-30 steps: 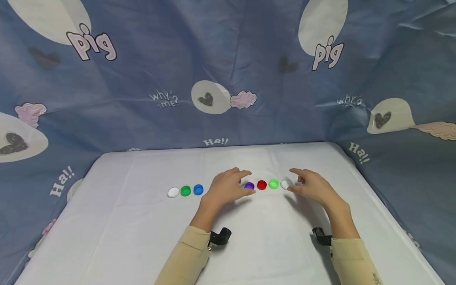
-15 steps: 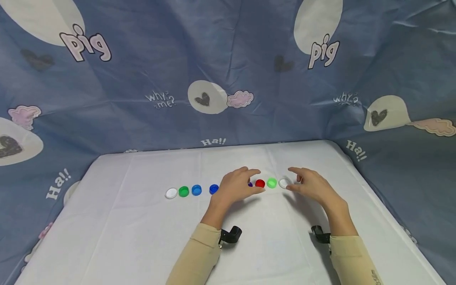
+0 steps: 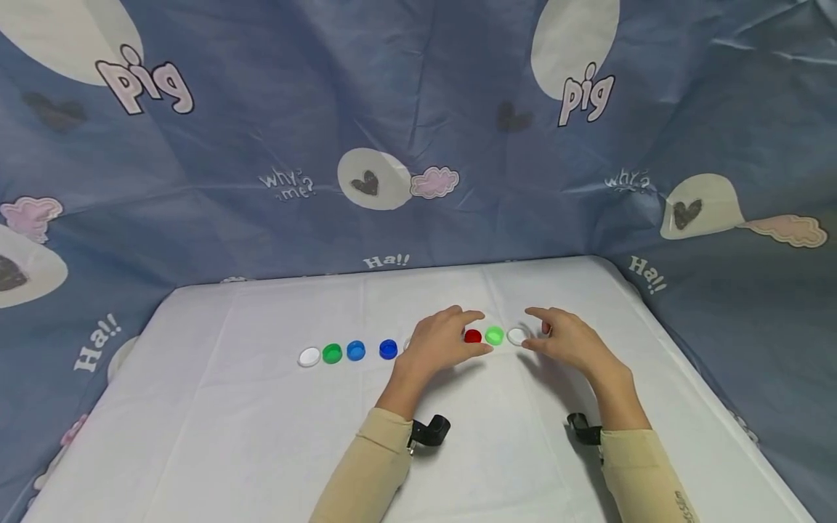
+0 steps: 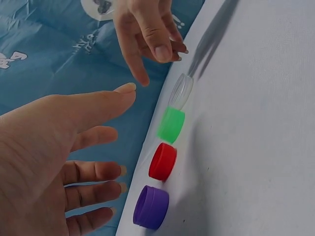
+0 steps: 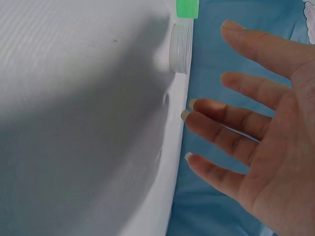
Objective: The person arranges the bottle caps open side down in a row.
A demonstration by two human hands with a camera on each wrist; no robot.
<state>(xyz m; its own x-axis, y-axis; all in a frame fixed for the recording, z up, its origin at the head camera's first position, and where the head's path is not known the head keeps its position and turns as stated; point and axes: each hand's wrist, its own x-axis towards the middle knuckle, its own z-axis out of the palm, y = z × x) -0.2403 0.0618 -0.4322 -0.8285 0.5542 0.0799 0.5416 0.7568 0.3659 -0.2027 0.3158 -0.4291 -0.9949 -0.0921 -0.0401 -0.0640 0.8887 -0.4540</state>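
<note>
My left hand (image 3: 445,340) hovers over a row of bottle caps, thumb and fingers apart, holding nothing. Nearest it in the left wrist view are a purple cap (image 4: 152,207), a red cap (image 4: 163,162), a light green cap (image 4: 172,125) and a clear cap (image 4: 181,92). From the head, the purple one is hidden behind that hand. My right hand (image 3: 570,341) hangs beside the clear cap at the row's right end, its fingers spread and holding nothing. In the right wrist view the clear cap (image 5: 180,48) stands apart from the fingertips.
Left of my left hand lie a dark blue cap (image 3: 389,349), a blue cap (image 3: 356,351), a green cap (image 3: 332,354) and a white cap (image 3: 309,357). A pale rim peeks out beside that hand. White cloth covers the table (image 3: 248,436); a blue printed curtain (image 3: 392,87) hangs behind.
My left hand has moved right along the row, uncovering the dark blue cap and covering the purple one. The right hand stays beside the clear cap. The head view has shifted slightly.
</note>
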